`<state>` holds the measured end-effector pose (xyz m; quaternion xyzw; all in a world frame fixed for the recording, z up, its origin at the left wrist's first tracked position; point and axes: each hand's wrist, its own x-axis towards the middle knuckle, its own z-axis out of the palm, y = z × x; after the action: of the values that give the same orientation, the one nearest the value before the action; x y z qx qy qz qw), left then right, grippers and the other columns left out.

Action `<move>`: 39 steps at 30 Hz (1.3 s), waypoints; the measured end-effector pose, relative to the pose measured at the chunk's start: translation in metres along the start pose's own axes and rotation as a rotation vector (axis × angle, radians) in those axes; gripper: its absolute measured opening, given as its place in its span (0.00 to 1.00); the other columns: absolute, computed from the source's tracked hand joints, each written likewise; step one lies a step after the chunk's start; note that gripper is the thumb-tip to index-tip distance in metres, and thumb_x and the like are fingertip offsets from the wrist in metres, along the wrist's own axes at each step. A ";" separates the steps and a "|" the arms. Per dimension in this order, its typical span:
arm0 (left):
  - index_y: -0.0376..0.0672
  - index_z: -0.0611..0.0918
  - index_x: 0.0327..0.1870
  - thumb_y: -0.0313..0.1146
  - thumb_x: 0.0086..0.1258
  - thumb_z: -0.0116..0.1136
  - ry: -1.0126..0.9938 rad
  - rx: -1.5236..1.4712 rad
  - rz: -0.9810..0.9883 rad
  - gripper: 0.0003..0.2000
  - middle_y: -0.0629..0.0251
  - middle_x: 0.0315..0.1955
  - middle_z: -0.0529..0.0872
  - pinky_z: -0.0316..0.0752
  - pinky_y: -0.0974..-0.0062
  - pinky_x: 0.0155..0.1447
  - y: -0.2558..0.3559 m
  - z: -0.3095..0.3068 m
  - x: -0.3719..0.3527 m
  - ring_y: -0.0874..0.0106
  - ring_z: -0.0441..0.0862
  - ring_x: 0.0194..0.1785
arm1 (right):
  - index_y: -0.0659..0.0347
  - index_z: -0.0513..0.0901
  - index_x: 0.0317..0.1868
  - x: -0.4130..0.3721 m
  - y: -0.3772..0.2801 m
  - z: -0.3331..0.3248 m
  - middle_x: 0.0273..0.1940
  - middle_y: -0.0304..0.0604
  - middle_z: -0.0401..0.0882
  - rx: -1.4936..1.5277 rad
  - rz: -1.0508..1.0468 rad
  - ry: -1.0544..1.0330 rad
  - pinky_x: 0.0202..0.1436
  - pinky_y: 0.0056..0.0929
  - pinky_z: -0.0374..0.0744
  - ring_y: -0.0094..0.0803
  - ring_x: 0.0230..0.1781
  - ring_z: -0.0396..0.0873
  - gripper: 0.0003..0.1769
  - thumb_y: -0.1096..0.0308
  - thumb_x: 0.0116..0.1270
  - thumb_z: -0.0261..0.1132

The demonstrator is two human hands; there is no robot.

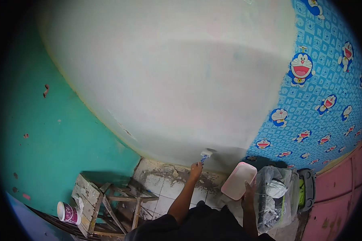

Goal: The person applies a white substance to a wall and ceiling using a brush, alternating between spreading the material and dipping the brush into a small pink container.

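My left hand [196, 170] is closed round the handle of a paint brush [206, 154], whose pale bristles are at the lower part of the white wall [181, 88]. To the right, my right hand [248, 190] grips the near right edge of a pink-rimmed rectangular tray [239, 180] with a pale inside. The tray is held above the floor, beside a clear plastic bag.
A wooden stand [88, 201] with a paint bucket [69, 213] is at the lower left by the green wall [40, 140]. Clear plastic-wrapped items [275, 197] and a grey bin [307, 190] stand right, below blue cartoon wallpaper [309, 96]. Tiled floor [173, 187] lies below.
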<state>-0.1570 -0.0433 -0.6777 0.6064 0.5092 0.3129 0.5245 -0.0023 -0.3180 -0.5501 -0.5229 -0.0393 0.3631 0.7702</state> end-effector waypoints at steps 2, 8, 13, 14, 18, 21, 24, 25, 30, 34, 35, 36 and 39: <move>0.35 0.85 0.38 0.41 0.77 0.50 -0.015 0.021 0.000 0.17 0.68 0.20 0.79 0.66 0.79 0.28 0.001 0.001 0.021 0.79 0.73 0.23 | 0.55 0.49 0.78 0.004 0.002 -0.002 0.68 0.54 0.63 -0.030 0.001 0.004 0.65 0.42 0.73 0.42 0.67 0.68 0.40 0.67 0.72 0.59; 0.36 0.81 0.31 0.37 0.75 0.48 -0.123 -0.238 -0.091 0.15 0.67 0.19 0.79 0.62 0.78 0.22 0.185 -0.021 0.013 0.79 0.69 0.18 | 0.55 0.52 0.77 0.015 0.021 -0.016 0.68 0.48 0.62 -0.026 -0.017 -0.032 0.65 0.42 0.73 0.40 0.67 0.67 0.37 0.64 0.72 0.59; 0.35 0.79 0.34 0.34 0.75 0.46 -0.169 -0.339 -0.024 0.13 0.67 0.19 0.78 0.58 0.80 0.21 0.297 -0.045 -0.017 0.80 0.66 0.16 | 0.55 0.51 0.77 0.012 0.011 -0.011 0.69 0.50 0.61 -0.055 -0.013 -0.047 0.65 0.41 0.72 0.39 0.68 0.67 0.38 0.64 0.72 0.58; 0.34 0.79 0.35 0.34 0.76 0.46 -0.169 -0.342 0.002 0.13 0.66 0.19 0.78 0.58 0.81 0.21 0.317 -0.051 -0.024 0.80 0.66 0.16 | 0.55 0.51 0.77 0.014 0.010 -0.011 0.69 0.50 0.61 -0.053 -0.014 -0.058 0.65 0.41 0.72 0.39 0.68 0.67 0.38 0.65 0.72 0.58; 0.34 0.80 0.35 0.33 0.75 0.44 -0.111 -0.278 0.192 0.14 0.66 0.18 0.77 0.57 0.81 0.23 0.393 -0.073 -0.047 0.80 0.65 0.17 | 0.57 0.47 0.78 0.020 0.008 -0.019 0.73 0.53 0.57 0.019 -0.003 -0.108 0.71 0.41 0.67 0.43 0.72 0.62 0.41 0.67 0.72 0.60; 0.34 0.80 0.36 0.34 0.76 0.43 -0.039 -0.293 0.323 0.14 0.68 0.19 0.76 0.57 0.82 0.24 0.445 -0.091 -0.061 0.81 0.64 0.18 | 0.57 0.47 0.78 0.027 0.001 -0.021 0.73 0.53 0.57 0.022 -0.001 -0.112 0.71 0.41 0.67 0.43 0.72 0.61 0.40 0.69 0.73 0.59; 0.34 0.79 0.39 0.34 0.78 0.42 0.098 -0.315 0.523 0.15 0.70 0.19 0.74 0.55 0.83 0.25 0.484 -0.104 -0.074 0.82 0.63 0.21 | 0.57 0.48 0.78 0.025 -0.015 -0.019 0.73 0.52 0.57 0.012 0.036 -0.086 0.71 0.40 0.66 0.42 0.72 0.61 0.39 0.70 0.73 0.58; 0.34 0.79 0.41 0.35 0.79 0.42 0.136 -0.324 0.580 0.14 0.70 0.20 0.73 0.55 0.83 0.26 0.493 -0.105 -0.074 0.82 0.62 0.21 | 0.56 0.48 0.78 0.022 -0.025 -0.015 0.73 0.52 0.57 0.002 0.041 -0.078 0.71 0.40 0.66 0.42 0.72 0.61 0.39 0.70 0.73 0.58; 0.36 0.79 0.43 0.38 0.81 0.42 0.103 -0.470 0.654 0.16 0.71 0.21 0.71 0.56 0.85 0.27 0.490 -0.088 -0.050 0.83 0.61 0.22 | 0.57 0.48 0.78 0.029 -0.026 -0.031 0.74 0.51 0.57 -0.039 0.003 -0.059 0.72 0.40 0.66 0.41 0.72 0.61 0.39 0.71 0.73 0.58; 0.41 0.77 0.39 0.48 0.82 0.45 0.082 -0.348 0.585 0.18 0.72 0.21 0.71 0.59 0.84 0.26 0.421 -0.050 -0.020 0.84 0.62 0.22 | 0.60 0.47 0.78 0.025 -0.040 -0.031 0.74 0.51 0.56 -0.055 -0.007 -0.055 0.73 0.40 0.63 0.41 0.74 0.59 0.39 0.71 0.73 0.58; 0.42 0.77 0.37 0.49 0.82 0.44 0.112 -0.305 0.575 0.19 0.73 0.21 0.71 0.59 0.83 0.26 0.400 -0.033 -0.021 0.84 0.63 0.22 | 0.61 0.47 0.78 0.027 -0.038 -0.034 0.74 0.51 0.55 -0.054 -0.018 -0.060 0.74 0.40 0.62 0.40 0.74 0.58 0.39 0.71 0.73 0.58; 0.43 0.75 0.35 0.50 0.82 0.44 0.121 -0.285 0.551 0.20 0.73 0.21 0.71 0.59 0.82 0.26 0.374 -0.017 -0.019 0.84 0.63 0.22 | 0.61 0.47 0.78 0.029 -0.038 -0.039 0.74 0.51 0.55 -0.065 -0.032 -0.062 0.74 0.39 0.62 0.40 0.74 0.58 0.39 0.71 0.73 0.58; 0.44 0.71 0.30 0.49 0.82 0.42 0.134 -0.208 0.453 0.21 0.72 0.20 0.70 0.60 0.80 0.27 0.286 0.029 -0.022 0.82 0.63 0.23 | 0.62 0.48 0.78 0.033 -0.034 -0.049 0.75 0.51 0.55 -0.077 -0.045 -0.067 0.75 0.39 0.60 0.40 0.74 0.57 0.39 0.70 0.73 0.58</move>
<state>-0.0544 -0.0535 -0.4086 0.6258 0.3592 0.5123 0.4657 0.0614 -0.3422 -0.5540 -0.5385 -0.0908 0.3613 0.7558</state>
